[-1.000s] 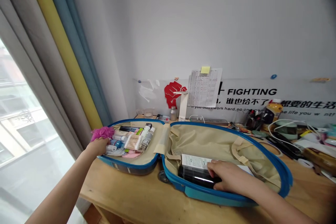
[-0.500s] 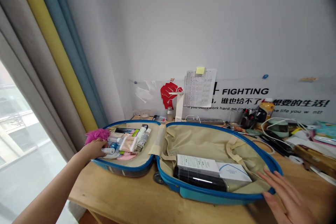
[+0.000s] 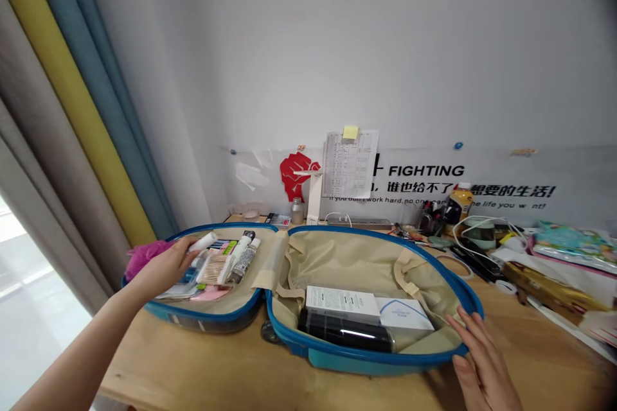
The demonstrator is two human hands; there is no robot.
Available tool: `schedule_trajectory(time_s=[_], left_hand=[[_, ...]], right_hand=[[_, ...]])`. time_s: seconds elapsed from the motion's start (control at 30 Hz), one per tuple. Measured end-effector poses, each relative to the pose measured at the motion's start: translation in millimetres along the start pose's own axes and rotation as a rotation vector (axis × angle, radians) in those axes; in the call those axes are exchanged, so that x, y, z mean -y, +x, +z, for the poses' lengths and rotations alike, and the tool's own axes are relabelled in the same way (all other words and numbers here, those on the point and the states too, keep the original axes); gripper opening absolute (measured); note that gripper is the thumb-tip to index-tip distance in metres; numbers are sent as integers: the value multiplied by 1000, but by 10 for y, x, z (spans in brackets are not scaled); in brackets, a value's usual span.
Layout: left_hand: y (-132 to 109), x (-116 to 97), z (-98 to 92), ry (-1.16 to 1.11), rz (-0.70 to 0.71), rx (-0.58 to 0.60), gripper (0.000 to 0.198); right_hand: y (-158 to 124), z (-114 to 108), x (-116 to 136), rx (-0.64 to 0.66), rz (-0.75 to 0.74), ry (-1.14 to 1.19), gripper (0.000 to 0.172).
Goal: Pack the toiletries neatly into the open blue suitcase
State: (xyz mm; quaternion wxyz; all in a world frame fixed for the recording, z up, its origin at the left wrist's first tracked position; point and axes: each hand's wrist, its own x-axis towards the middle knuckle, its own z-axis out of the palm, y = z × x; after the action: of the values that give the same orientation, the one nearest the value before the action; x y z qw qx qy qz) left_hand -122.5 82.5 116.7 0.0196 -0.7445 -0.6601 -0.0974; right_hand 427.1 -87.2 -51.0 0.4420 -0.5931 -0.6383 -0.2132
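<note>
A blue suitcase (image 3: 308, 359) lies unfolded on the wooden desk, both halves facing up with beige lining. My left hand (image 3: 166, 263) is over its left half, fingers closed round a small white bottle (image 3: 204, 242). Under and beside that hand are a pink mesh bath puff (image 3: 142, 260), a pack of cotton swabs (image 3: 215, 268), a clear bottle (image 3: 245, 260) and other toiletries. My right hand (image 3: 484, 356) rests on the rim of the right half, fingers stretched. That half holds a white box (image 3: 342, 305), a second white box (image 3: 403, 313) and a black cylinder (image 3: 347, 332).
Behind the suitcase stand a white lamp (image 3: 315, 199), a small jar (image 3: 297, 212) and a power strip (image 3: 359, 224). To the right are a yellow-labelled bottle (image 3: 457, 205), cables and clutter. A curtain (image 3: 72, 109) hangs at the left.
My left hand has lifted and moved inward from beside the bath puff, with the white bottle now raised in its fingers. My right hand stays on the rim. The view has shifted right.
</note>
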Motion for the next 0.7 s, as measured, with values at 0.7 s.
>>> schedule_trajectory(time_s=[0.7], left_hand=[[-30, -222, 139, 68, 66, 189, 38]], right_hand=[[-28, 32, -40, -19, -41, -3, 44]])
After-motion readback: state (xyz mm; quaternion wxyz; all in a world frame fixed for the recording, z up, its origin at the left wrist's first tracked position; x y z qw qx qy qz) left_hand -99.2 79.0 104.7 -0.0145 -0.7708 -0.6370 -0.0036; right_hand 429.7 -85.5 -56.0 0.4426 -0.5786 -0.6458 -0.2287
